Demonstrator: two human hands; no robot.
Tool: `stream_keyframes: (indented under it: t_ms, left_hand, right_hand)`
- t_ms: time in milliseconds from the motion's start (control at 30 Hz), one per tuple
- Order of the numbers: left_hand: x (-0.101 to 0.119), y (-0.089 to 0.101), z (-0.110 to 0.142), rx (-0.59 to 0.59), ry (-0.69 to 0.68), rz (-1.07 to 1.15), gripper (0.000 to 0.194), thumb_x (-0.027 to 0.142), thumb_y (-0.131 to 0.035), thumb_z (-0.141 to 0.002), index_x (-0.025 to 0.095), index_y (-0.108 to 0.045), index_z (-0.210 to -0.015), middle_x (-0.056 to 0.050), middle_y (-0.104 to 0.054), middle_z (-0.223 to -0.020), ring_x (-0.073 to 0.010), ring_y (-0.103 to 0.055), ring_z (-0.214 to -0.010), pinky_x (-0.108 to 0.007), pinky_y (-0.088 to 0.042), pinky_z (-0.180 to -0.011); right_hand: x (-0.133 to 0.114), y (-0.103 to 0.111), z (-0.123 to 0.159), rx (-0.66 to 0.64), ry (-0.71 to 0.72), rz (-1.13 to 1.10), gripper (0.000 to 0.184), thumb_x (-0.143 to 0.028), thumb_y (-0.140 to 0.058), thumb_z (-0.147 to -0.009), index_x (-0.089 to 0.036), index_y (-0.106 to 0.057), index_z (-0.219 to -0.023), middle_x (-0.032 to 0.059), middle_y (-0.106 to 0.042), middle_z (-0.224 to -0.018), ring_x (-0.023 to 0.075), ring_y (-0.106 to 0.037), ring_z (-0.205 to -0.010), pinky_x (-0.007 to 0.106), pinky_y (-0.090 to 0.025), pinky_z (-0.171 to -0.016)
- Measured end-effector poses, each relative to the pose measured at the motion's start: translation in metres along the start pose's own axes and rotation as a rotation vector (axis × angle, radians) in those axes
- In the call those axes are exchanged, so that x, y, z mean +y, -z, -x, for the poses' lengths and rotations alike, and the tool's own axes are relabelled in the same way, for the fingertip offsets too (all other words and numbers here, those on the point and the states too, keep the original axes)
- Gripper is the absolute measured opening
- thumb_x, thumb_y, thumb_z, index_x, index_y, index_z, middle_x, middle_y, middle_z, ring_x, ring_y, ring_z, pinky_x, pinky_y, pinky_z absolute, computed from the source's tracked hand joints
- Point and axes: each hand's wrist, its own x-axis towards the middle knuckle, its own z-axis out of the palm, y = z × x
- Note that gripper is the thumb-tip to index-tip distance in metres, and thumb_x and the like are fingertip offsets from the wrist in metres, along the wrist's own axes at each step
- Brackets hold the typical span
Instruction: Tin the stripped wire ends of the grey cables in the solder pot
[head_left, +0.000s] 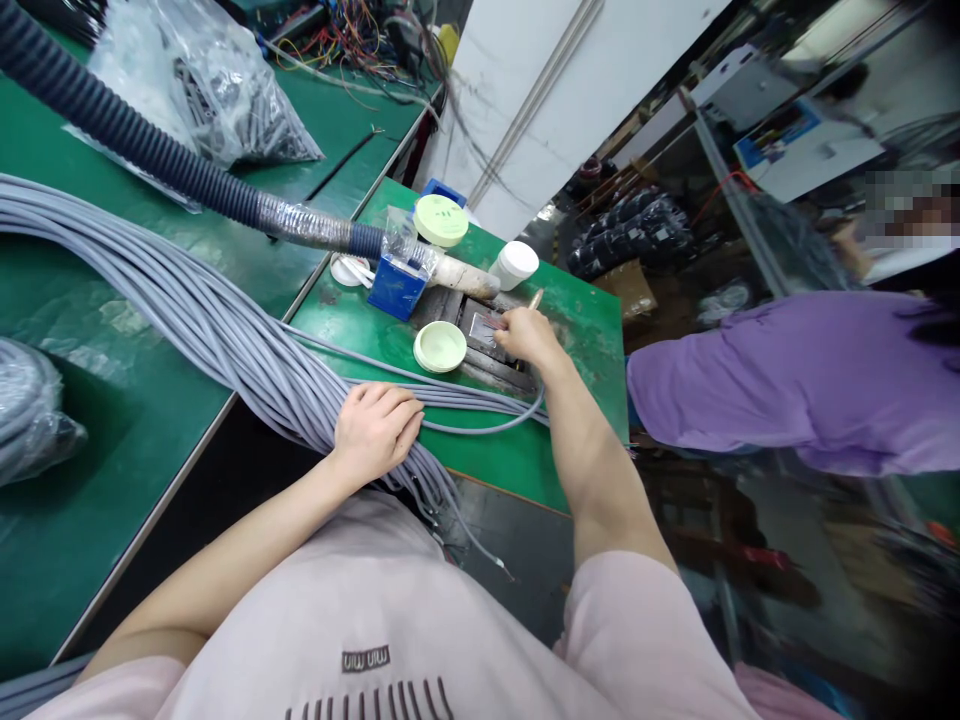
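My left hand [377, 428] lies over a thick bundle of grey cables [255, 340], its fingers curled round the strands near the table's front edge. Closed in a pinch, my right hand [529, 337] grips the end of one grey cable [491, 430], which loops up to it from the bundle. Thin wire ends seem to show at the fingertips, just above a small metal pot with a shiny silvery surface [484, 330]. Beside that hand pokes out a light, handle-like tip [535, 298]. A pale green round tub [440, 347] stands left of the pot.
A ribbed black hose [187, 170] ends in a pale nozzle [465, 275] by the pot, past a blue box [397, 287]. Behind are a white jar [514, 264] and green lid [441, 220]. A person in a purple top [787, 380] is at the right.
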Motion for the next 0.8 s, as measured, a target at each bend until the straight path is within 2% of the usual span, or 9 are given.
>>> stream_keyframes:
  t_ms: [133, 233, 300, 367, 433, 533, 600, 667, 800]
  left_hand:
    - [-0.001, -0.001, 0.002, -0.011, 0.01, 0.016, 0.016, 0.024, -0.056, -0.089, 0.02, -0.069, -0.098, -0.005, -0.073, -0.098, -0.0204, -0.062, -0.095, -0.037, -0.039, -0.084]
    - [-0.001, 0.0, 0.001, -0.018, 0.032, 0.035, 0.016, 0.025, -0.057, -0.089, 0.021, -0.069, -0.099, -0.005, -0.073, -0.098, -0.021, -0.062, -0.094, -0.038, -0.039, -0.083]
    - [0.0, 0.003, -0.001, -0.012, 0.094, 0.11, 0.016, 0.026, -0.058, -0.088, 0.021, -0.069, -0.098, -0.005, -0.074, -0.097, -0.0214, -0.062, -0.092, -0.038, -0.04, -0.081]
    - [0.005, 0.004, -0.007, 0.009, 0.201, 0.305, 0.014, 0.027, -0.06, -0.087, 0.021, -0.07, -0.094, -0.005, -0.074, -0.094, -0.0209, -0.063, -0.09, -0.037, -0.042, -0.081]
    - [0.014, 0.002, -0.014, -0.001, 0.362, 0.631, 0.013, 0.028, -0.064, -0.084, 0.02, -0.07, -0.092, -0.005, -0.074, -0.091, -0.0195, -0.063, -0.087, -0.036, -0.045, -0.083]
    - [0.034, -0.005, -0.025, -0.096, 0.637, 1.206, 0.024, 0.03, -0.074, -0.074, 0.018, -0.069, -0.094, -0.003, -0.072, -0.085, -0.0164, -0.065, -0.081, -0.032, -0.048, -0.079]
    - [0.047, -0.01, -0.032, -0.098, 0.774, 1.482, 0.031, 0.031, -0.079, -0.067, 0.017, -0.068, -0.093, -0.001, -0.071, -0.079, -0.0131, -0.064, -0.075, -0.028, -0.048, -0.075]
    - [0.059, -0.014, -0.037, -0.033, 0.871, 1.647, 0.033, 0.033, -0.082, -0.063, 0.017, -0.066, -0.088, 0.002, -0.067, -0.072, -0.01, -0.061, -0.068, -0.025, -0.047, -0.071]
    - [0.07, -0.014, -0.041, 0.077, 0.979, 1.793, 0.031, 0.033, -0.083, -0.061, 0.016, -0.062, -0.075, 0.005, -0.061, -0.065, -0.007, -0.057, -0.063, -0.021, -0.044, -0.063]
  right_hand:
    - [0.005, 0.012, 0.022, 0.098, 0.042, -0.204, 0.015, -0.022, -0.057, -0.075, -0.015, -0.07, -0.076, 0.0078, -0.069, -0.075, 0.0203, -0.062, -0.075, 0.027, -0.041, -0.065]
    - [0.005, 0.025, 0.059, 0.154, 0.138, -0.567, 0.018, -0.029, -0.06, -0.073, -0.016, -0.061, -0.061, -0.0009, -0.053, -0.054, 0.012, -0.048, -0.055, 0.025, -0.033, -0.054]
    - [0.0, 0.033, 0.088, 0.153, 0.164, -0.823, 0.023, -0.035, -0.062, -0.073, -0.016, -0.057, -0.06, -0.0045, -0.044, -0.05, 0.0089, -0.038, -0.048, 0.024, -0.027, -0.049]
    - [-0.008, 0.038, 0.114, 0.144, 0.176, -1.01, 0.024, -0.036, -0.063, -0.073, -0.017, -0.056, -0.061, -0.0061, -0.041, -0.049, 0.0072, -0.034, -0.046, 0.023, -0.025, -0.048]
    - [-0.018, 0.041, 0.134, 0.142, 0.202, -1.117, 0.023, -0.035, -0.065, -0.073, -0.017, -0.057, -0.062, -0.0062, -0.042, -0.05, 0.0067, -0.033, -0.046, 0.023, -0.026, -0.047]
    - [-0.031, 0.043, 0.152, 0.136, 0.247, -1.183, 0.021, -0.034, -0.066, -0.072, -0.017, -0.06, -0.063, -0.0056, -0.046, -0.052, 0.0067, -0.036, -0.046, 0.023, -0.028, -0.047]
    - [-0.038, 0.042, 0.158, 0.143, 0.269, -1.196, 0.02, -0.033, -0.066, -0.072, -0.017, -0.06, -0.063, -0.0048, -0.049, -0.053, 0.0074, -0.039, -0.047, 0.022, -0.031, -0.047]
    - [-0.045, 0.039, 0.162, 0.165, 0.284, -1.19, 0.018, -0.032, -0.066, -0.073, -0.017, -0.061, -0.064, -0.0032, -0.055, -0.055, 0.009, -0.045, -0.049, 0.023, -0.035, -0.048]
    - [-0.054, 0.035, 0.167, 0.205, 0.289, -1.179, 0.017, -0.033, -0.065, -0.075, -0.018, -0.064, -0.068, 0.0, -0.064, -0.062, 0.0124, -0.056, -0.056, 0.024, -0.042, -0.052]
